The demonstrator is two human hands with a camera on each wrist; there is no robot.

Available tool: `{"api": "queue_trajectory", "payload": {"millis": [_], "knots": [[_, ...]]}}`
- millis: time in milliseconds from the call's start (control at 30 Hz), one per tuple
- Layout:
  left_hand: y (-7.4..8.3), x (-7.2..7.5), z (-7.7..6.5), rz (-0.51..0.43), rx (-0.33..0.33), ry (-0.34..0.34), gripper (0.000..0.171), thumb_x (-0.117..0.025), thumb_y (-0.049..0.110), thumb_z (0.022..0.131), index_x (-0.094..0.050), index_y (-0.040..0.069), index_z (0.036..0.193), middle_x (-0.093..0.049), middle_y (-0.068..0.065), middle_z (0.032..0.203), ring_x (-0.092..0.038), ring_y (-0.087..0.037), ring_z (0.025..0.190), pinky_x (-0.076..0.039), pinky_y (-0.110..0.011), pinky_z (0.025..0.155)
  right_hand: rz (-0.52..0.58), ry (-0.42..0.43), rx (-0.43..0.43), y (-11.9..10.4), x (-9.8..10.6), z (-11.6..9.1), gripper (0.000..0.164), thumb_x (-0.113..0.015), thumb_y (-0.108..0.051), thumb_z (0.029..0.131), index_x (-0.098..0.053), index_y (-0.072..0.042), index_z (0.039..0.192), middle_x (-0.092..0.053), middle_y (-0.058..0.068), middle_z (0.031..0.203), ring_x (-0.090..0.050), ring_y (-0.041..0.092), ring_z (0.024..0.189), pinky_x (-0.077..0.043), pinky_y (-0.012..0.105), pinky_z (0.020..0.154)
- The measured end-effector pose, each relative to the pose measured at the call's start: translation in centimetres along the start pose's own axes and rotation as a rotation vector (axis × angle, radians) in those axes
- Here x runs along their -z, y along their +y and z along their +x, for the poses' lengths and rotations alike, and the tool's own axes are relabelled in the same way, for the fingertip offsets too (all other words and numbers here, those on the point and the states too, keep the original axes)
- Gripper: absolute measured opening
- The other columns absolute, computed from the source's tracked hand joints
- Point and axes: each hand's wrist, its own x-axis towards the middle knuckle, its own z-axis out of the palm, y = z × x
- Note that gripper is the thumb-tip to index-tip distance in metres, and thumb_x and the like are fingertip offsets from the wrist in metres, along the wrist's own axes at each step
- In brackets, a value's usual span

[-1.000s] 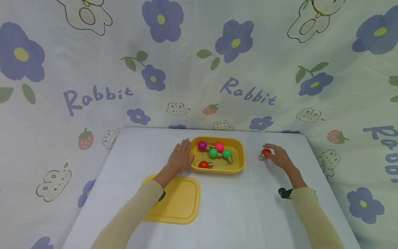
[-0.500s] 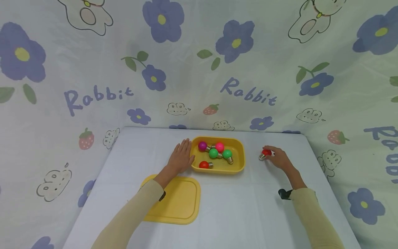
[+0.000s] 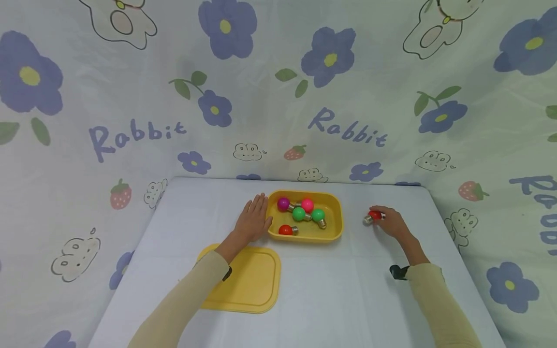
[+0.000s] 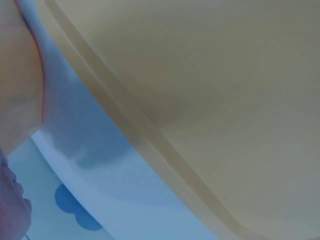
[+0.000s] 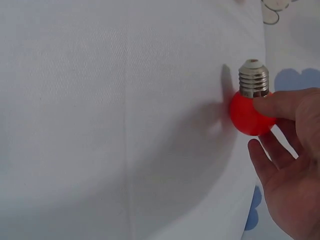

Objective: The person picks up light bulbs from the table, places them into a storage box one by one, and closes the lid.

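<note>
My right hand [image 3: 391, 222] pinches a red light bulb [image 5: 247, 114] between thumb and fingers, to the right of the yellow box. The bulb's metal screw base [image 5: 253, 77] sticks out free of the fingers and points left in the head view. With straight fingers, my left hand [image 3: 253, 220] rests against the left end of the yellow box [image 3: 304, 239]. Inside that box lie a purple bulb [image 3: 283, 204], a pink bulb [image 3: 307, 205], two green bulbs [image 3: 298, 214] and another red bulb [image 3: 285, 230].
A flat yellow lid [image 3: 248, 285] lies on the white table [image 3: 330, 295], partly under my left forearm; its rim also crosses the left wrist view. Behind the table hangs a cloth [image 3: 261, 106] printed with flowers and rabbits.
My right hand's fingers have closed on the red bulb that lay on the table, and the bulb has shifted slightly to the right. The left hand and the box stay put.
</note>
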Motion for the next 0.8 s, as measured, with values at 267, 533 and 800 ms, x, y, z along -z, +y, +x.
{"api": "queue_trajectory", "payload": {"millis": [267, 533, 800], "knots": [[0.0, 0.0, 0.0, -0.005, 0.001, -0.011, 0.071, -0.033, 0.040, 0.107, -0.012, -0.005, 0.157, -0.010, -0.020, 0.164, -0.008, -0.033, 0.151, -0.006, -0.045, 0.121, -0.005, 0.033, 0.012, -0.4, -0.1, -0.2, 0.042, -0.066, -0.005, 0.094, -0.057, 0.007, 0.134, -0.050, 0.033, 0.138, -0.048, 0.051, 0.124, -0.045, 0.060, 0.098], [0.0, 0.1, 0.0, 0.001, 0.010, -0.024, 0.072, -0.032, 0.042, 0.107, -0.009, -0.004, 0.158, -0.008, -0.019, 0.165, -0.005, -0.032, 0.151, -0.004, -0.045, 0.121, -0.023, 0.102, 0.099, -3.0, -0.1, -0.1, 0.044, -0.071, -0.004, 0.092, -0.058, 0.006, 0.133, -0.055, 0.029, 0.134, -0.052, 0.045, 0.121, -0.047, 0.055, 0.098], [-0.1, 0.0, 0.1, 0.011, 0.006, -0.027, 0.072, -0.031, 0.042, 0.107, -0.010, -0.004, 0.157, -0.008, -0.019, 0.165, -0.005, -0.032, 0.151, -0.004, -0.044, 0.121, 0.014, 0.126, 0.172, -6.6, -0.6, -0.7, 0.043, -0.073, -0.005, 0.091, -0.061, 0.003, 0.131, -0.058, 0.023, 0.130, -0.054, 0.040, 0.119, -0.049, 0.053, 0.097]]}}
